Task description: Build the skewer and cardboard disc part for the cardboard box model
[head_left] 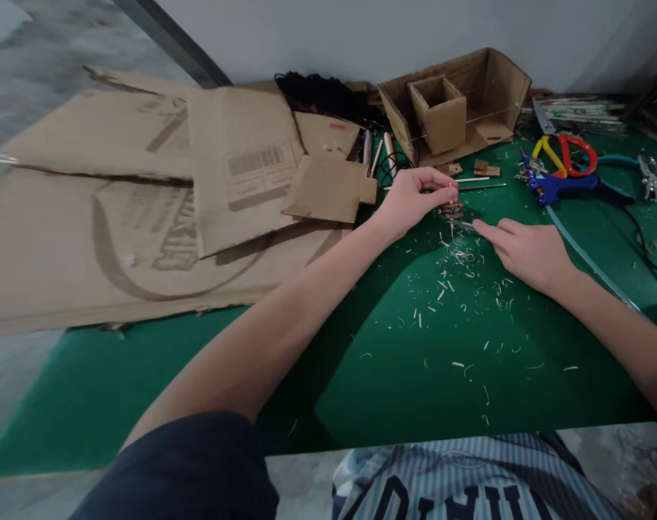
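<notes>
My left hand is closed in a pinch on a thin wooden stick with a small, brown, layered cardboard-like piece around its lower part. My right hand grips a thin knife blade, its index finger stretched along it. The tip of the blade lies just below the brown piece; whether the two touch I cannot tell. Pale curled shavings are scattered on the green tabletop beneath both hands.
Large cardboard sheets cover the left side. An open cardboard box stands at the back. To the right lie red-and-yellow-handled scissors, a blue glue gun with a cable, and pliers. Thin sticks rest behind my hands.
</notes>
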Demonstrator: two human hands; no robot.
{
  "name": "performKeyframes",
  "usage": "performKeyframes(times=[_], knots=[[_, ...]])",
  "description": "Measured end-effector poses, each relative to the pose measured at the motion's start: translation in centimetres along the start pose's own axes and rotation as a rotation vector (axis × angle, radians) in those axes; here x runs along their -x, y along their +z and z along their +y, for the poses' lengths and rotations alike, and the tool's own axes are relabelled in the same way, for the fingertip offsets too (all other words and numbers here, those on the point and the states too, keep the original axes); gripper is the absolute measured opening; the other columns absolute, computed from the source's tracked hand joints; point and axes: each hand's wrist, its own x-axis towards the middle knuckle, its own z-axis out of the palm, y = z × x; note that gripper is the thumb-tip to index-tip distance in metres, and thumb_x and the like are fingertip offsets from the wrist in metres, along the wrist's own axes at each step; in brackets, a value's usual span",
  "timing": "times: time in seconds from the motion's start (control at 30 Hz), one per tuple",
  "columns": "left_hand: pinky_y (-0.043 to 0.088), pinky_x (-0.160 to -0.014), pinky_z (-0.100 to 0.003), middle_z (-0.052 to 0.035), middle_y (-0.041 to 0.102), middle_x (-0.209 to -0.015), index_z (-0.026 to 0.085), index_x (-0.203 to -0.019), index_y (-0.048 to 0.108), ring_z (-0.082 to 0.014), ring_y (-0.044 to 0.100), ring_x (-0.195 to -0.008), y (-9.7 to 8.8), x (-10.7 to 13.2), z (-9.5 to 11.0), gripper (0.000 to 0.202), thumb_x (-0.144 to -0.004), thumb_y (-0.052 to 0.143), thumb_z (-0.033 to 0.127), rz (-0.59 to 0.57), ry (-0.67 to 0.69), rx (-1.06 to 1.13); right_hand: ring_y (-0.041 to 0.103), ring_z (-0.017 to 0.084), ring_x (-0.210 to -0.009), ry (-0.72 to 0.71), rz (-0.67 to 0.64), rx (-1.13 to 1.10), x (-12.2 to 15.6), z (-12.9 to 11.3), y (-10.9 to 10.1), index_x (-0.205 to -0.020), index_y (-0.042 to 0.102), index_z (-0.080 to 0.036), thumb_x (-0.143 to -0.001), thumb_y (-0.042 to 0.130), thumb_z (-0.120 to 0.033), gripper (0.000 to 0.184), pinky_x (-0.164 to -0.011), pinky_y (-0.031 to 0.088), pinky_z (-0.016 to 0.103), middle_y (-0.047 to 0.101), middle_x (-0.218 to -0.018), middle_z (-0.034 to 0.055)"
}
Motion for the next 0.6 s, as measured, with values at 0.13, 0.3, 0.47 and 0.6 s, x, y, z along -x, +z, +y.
performKeyframes(times=[0.13,0.3,0.47,0.6], knots=[[0.062,-0.087,-0.030,-0.0047,0.079,-0.090,0.015,-0.088,0.074,-0.0137,0.073,-0.084,0.02,0.08,-0.12,0.007,-0.084,0.076,0.020,0.000,-0.013,0.020,0.042,0.012,-0.059,-0.016,-0.047,-0.030,0.18,-0.09,-0.14,-0.143,0.070,-0.031,-0.108,0.038,-0.027,0.048,-0.054,0.018,0.029,0.075,-0.093,0.0041],[0.063,-0.086,-0.031,-0.0043,0.079,-0.088,0.016,-0.090,0.075,-0.0147,0.075,-0.084,0.02,0.16,-0.03,0.007,-0.085,0.076,0.021,-0.017,0.011,0.004,0.042,0.012,-0.058,0.063,-0.036,-0.012,0.01,-0.59,-0.42,-0.146,0.068,-0.030,-0.108,0.035,-0.024,0.051,-0.054,0.019,0.029,0.076,-0.099,0.0057],[0.063,-0.086,-0.031,-0.0048,0.078,-0.090,0.015,-0.091,0.074,-0.0155,0.075,-0.086,0.02,0.23,0.00,0.008,-0.087,0.074,0.023,-0.017,0.007,-0.030,0.045,0.013,-0.060,-0.009,-0.118,-0.076,0.14,-0.28,-0.58,-0.143,0.070,-0.031,-0.107,0.038,-0.029,0.048,-0.054,0.019,0.029,0.075,-0.094,0.0040],[0.062,-0.085,-0.031,-0.0049,0.077,-0.091,0.016,-0.091,0.073,-0.0155,0.075,-0.087,-0.01,0.12,-0.18,0.005,-0.088,0.074,0.020,-0.012,0.024,-0.053,0.045,0.013,-0.059,0.029,-0.041,-0.052,0.09,-0.25,-0.41,-0.143,0.071,-0.029,-0.108,0.035,-0.029,0.050,-0.055,0.019,0.029,0.075,-0.095,0.0062]])
